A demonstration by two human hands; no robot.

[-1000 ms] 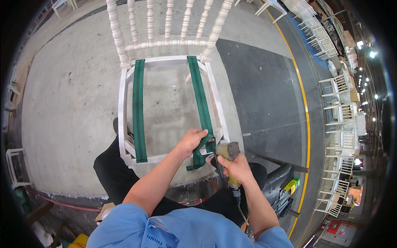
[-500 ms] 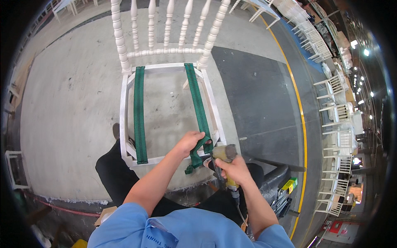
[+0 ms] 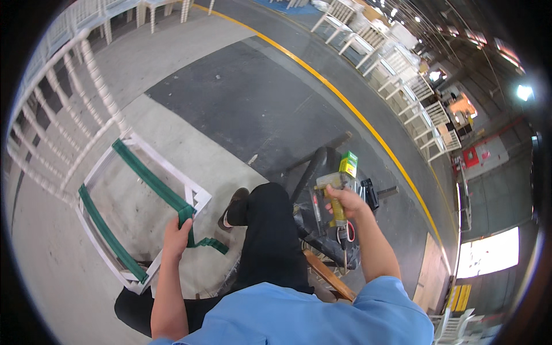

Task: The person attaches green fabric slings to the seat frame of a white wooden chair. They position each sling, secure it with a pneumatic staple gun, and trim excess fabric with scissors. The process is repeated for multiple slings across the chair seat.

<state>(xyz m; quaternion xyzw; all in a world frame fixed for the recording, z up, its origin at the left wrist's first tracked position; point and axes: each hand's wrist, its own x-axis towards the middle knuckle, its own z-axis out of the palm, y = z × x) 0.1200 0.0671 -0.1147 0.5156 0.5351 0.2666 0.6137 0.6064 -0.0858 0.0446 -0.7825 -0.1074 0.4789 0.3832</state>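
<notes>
white chair frame point(image 3: 164, 164): spindle-backed; green straps point(image 3: 152, 180): two spanning it, one end loose; yellow tool point(image 3: 338, 211): upright, well apart

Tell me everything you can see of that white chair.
The white chair, wooden by its look, is at the person's left, its back of turned spindles on the far side. Two green straps span its open seat frame back to front; the left hand grips the right strap near a front corner.

Grey floor point(image 3: 172, 129) with a darker patch point(image 3: 230, 100), crossed by a yellow line point(image 3: 345, 101) — beyond it, white chairs point(image 3: 418, 88) in a row; a lamp point(image 3: 524, 92) glares upper right.
</notes>
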